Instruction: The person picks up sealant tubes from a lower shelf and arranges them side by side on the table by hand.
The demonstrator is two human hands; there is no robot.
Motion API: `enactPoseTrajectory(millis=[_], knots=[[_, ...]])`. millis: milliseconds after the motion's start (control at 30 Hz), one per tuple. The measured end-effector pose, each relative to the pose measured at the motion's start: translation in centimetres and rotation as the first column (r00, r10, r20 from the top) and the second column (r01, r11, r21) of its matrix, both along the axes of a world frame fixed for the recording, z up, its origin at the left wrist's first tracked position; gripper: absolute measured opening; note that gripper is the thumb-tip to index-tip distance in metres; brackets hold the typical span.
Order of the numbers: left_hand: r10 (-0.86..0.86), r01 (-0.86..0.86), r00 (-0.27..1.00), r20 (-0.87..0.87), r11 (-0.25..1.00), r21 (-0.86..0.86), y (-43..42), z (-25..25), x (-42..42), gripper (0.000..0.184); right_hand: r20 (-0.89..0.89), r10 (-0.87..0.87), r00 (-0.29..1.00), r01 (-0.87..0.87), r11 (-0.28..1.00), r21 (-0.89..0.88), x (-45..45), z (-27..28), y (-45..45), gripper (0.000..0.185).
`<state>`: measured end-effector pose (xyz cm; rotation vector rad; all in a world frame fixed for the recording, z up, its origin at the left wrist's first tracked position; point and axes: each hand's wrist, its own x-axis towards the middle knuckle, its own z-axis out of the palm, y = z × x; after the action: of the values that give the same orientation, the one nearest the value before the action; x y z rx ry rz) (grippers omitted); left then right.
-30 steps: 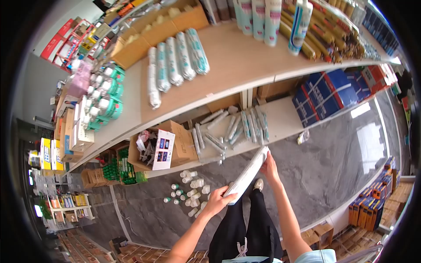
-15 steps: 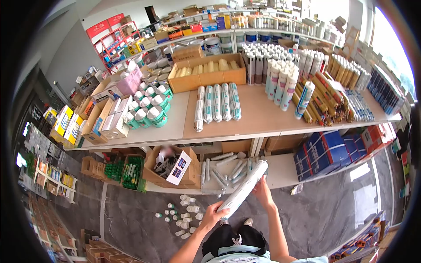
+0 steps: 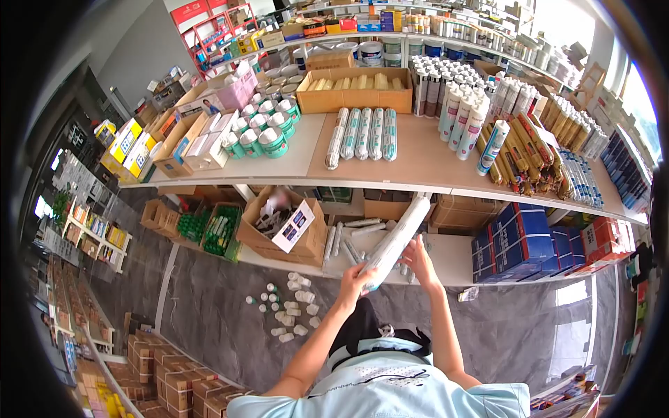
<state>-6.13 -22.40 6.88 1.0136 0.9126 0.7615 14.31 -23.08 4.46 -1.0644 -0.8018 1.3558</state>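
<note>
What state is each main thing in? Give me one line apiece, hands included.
White tube: held, tilted
Left hand: closed around the tube's lower end
Right hand: open, beside the tube
Wrapped tubes: lying in a row
Long carton: open, filled
Blue-labelled cartridge: upright
Blue carton: closed, strapped
Green tubs: lidded
Floor bottles: scattered

Both forearms (image 3: 319, 348) reach forward and converge, elbows bent, out to either side of the torso. Left hand (image 3: 356, 283) closed in a grip, fingers curled. Right hand (image 3: 421, 262) open, slightly farther forward, fingers extended and pointing away from the body, palm turned inward. Hands apart, not touching each other.
</note>
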Motion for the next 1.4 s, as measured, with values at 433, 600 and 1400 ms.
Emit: enactPoseTrajectory(millis=[433, 600, 1400], knots=[[0.059, -0.061, 0.996, 0.071, 0.997, 0.038, 6.1, -1.3, 5.4, 0.035, -0.049, 0.026, 0.998, -0.025, 0.999, 0.024, 2.8, 0.5, 3.8, 0.063], [0.078, -0.080, 0.992, 0.097, 0.997, 0.020, 10.0, -3.6, 9.8, 0.032, -0.094, 0.064, 0.994, -0.065, 0.998, -0.009, 6.3, -0.1, 5.7, 0.061], [-0.096, 0.345, 0.823, 0.559, 0.867, -0.360, 23.9, -8.4, 16.6, 0.032, 0.188, -0.187, 0.964, 0.199, 0.979, -0.049, 11.2, -3.3, 16.4, 0.028]])
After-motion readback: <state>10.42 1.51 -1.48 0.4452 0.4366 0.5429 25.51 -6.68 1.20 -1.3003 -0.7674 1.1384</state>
